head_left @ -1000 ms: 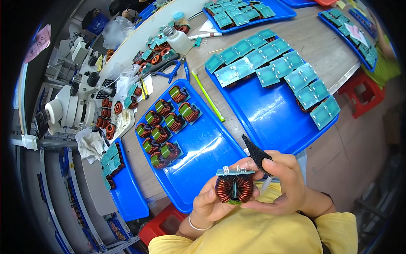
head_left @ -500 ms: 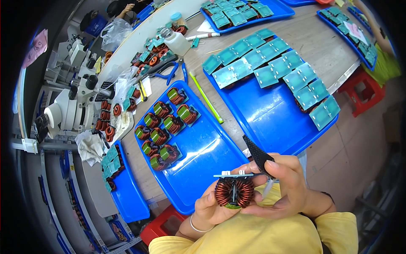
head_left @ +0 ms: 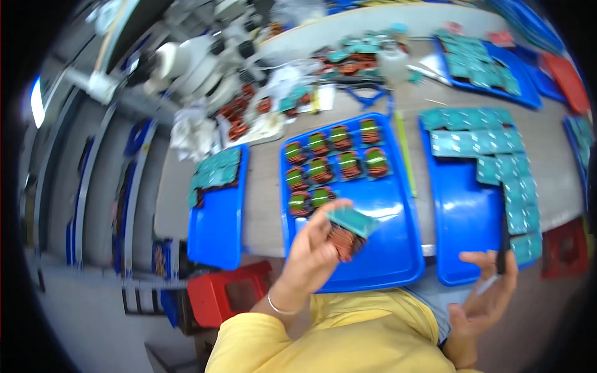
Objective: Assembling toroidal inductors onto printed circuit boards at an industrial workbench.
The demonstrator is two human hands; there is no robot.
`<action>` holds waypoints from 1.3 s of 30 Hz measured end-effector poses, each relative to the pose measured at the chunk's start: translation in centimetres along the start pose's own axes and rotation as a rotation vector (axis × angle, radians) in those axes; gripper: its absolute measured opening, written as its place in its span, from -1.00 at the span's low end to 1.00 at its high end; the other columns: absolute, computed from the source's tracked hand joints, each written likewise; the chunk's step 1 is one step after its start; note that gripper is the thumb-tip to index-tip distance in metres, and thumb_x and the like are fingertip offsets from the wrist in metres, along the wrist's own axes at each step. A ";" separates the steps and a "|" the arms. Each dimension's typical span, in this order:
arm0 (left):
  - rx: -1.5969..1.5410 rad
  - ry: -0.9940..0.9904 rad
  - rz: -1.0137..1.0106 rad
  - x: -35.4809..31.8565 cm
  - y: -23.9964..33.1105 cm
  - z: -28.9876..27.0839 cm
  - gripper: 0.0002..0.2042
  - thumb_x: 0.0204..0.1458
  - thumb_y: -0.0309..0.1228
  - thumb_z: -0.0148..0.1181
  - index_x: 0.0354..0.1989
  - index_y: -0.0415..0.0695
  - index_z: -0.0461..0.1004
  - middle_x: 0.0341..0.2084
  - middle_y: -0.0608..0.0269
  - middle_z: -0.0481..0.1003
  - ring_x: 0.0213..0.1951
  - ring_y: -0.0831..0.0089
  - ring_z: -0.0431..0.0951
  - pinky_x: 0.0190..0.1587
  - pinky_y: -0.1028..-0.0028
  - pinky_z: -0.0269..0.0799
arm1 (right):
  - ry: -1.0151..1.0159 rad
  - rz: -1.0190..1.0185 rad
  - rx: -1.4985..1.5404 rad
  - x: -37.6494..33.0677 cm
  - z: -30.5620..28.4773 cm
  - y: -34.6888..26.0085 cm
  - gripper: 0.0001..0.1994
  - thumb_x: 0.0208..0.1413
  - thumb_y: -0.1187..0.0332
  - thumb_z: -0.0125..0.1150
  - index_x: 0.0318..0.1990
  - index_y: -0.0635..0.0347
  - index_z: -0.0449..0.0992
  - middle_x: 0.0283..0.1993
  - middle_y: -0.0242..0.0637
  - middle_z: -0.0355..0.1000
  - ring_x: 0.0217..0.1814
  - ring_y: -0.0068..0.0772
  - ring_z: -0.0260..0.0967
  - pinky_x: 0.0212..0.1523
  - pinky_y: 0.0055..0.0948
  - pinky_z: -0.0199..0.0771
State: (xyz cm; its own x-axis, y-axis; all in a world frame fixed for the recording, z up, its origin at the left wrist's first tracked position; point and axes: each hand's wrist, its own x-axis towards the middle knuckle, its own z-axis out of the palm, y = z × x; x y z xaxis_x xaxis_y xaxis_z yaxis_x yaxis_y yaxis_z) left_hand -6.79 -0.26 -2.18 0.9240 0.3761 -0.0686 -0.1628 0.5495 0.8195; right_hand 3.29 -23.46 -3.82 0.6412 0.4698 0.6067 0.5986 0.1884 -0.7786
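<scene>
Motion blur smears everything, so small parts are hard to make out. The left tray (head_left: 214,230) holds a few green boards at its far end. The left hand (head_left: 311,248) grips a coil (head_left: 346,233) with a green board on top, held over the middle tray (head_left: 385,248) just below its rows of coils. The right hand (head_left: 488,292), fingers loosely open, holds dark tweezers (head_left: 501,248) over the right tray (head_left: 463,230) of boards.

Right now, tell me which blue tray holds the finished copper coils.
The middle blue tray, just beyond the left hand: rows of copper coils fill its far half; neighbouring trays hold teal boards.
</scene>
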 end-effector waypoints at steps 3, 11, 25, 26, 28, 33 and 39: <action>0.115 0.227 0.258 -0.8 4.0 -2.8 -0.30 -0.12 -0.31 0.26 0.16 -0.32 0.03 -0.07 0.08 0.33 -0.02 0.33 0.38 0.07 0.40 0.27 | 0.245 0.177 0.036 -0.8 0.5 0.1 -0.08 -0.22 0.04 0.32 0.23 0.37 -0.01 0.04 -0.12 0.22 -0.04 -0.22 0.29 0.10 -0.28 0.11; 0.883 0.774 0.525 -4.7 10.1 -12.2 -0.35 -0.20 -0.62 0.25 0.14 -0.27 0.14 -0.06 0.08 0.26 -0.12 0.40 0.41 -0.06 0.49 0.36 | 0.163 0.299 -0.017 -0.2 1.1 0.5 -0.12 -0.14 0.03 0.24 0.23 0.40 -0.03 -0.02 -0.04 0.25 -0.01 -0.24 0.27 0.19 -0.28 -0.01; 2.372 0.656 0.385 -9.1 19.5 -38.5 -0.43 -0.42 -0.42 0.38 -0.06 0.02 0.43 -0.28 0.10 0.46 -0.23 0.12 0.45 -0.14 0.23 0.34 | 0.406 0.183 -0.024 1.7 -2.4 2.6 -0.25 -0.20 0.49 0.21 0.20 0.45 0.00 0.06 -0.11 0.19 -0.01 -0.26 0.31 0.20 -0.26 0.05; 2.565 0.686 0.246 -8.9 19.9 -38.4 -0.43 -0.41 -0.42 0.37 -0.05 0.04 0.43 -0.29 0.11 0.46 -0.24 0.10 0.45 -0.16 0.24 0.35 | 0.415 0.179 -0.067 1.8 -3.6 2.9 -0.28 -0.20 0.55 0.19 0.19 0.45 0.02 0.06 -0.12 0.18 -0.01 -0.27 0.31 0.19 -0.29 0.05; 2.684 0.743 0.061 -7.8 19.7 -39.4 -0.39 -0.35 -0.44 0.33 0.04 0.07 0.37 -0.08 0.19 0.36 0.01 0.23 0.31 0.06 0.20 0.17 | 0.503 0.214 -0.192 1.8 -5.8 2.6 -0.30 -0.20 0.63 0.15 0.19 0.44 0.05 0.05 -0.14 0.17 0.00 -0.30 0.30 0.16 -0.33 0.09; 2.712 0.859 -0.087 -6.6 18.6 -40.5 -0.29 -0.27 -0.52 0.24 0.17 0.19 0.20 0.07 0.34 0.21 0.15 0.26 0.15 0.11 0.07 0.06 | 0.384 0.319 -0.770 -0.4 -9.0 3.6 -0.24 -0.26 0.54 0.31 0.20 0.27 0.09 0.05 -0.12 0.17 0.05 -0.24 0.26 0.06 -0.35 0.22; 2.521 0.905 0.453 -5.9 17.1 -35.2 -0.40 -0.12 -0.57 0.10 0.18 0.07 0.18 0.05 0.19 0.25 0.11 0.16 0.21 0.10 0.19 0.13 | 0.302 0.360 -0.973 -2.6 -8.3 4.5 -0.17 -0.35 0.54 0.40 0.19 0.24 0.11 0.10 -0.13 0.15 0.12 -0.22 0.22 0.09 -0.33 0.21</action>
State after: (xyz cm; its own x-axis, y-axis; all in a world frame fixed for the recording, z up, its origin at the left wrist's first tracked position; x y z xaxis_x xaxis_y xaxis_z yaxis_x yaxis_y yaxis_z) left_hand -27.16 33.18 -7.82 0.6264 0.5206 0.5802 0.7652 -0.5527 -0.3301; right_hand 8.36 -31.02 -7.58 0.8677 0.1040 0.4861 0.3910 -0.7466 -0.5382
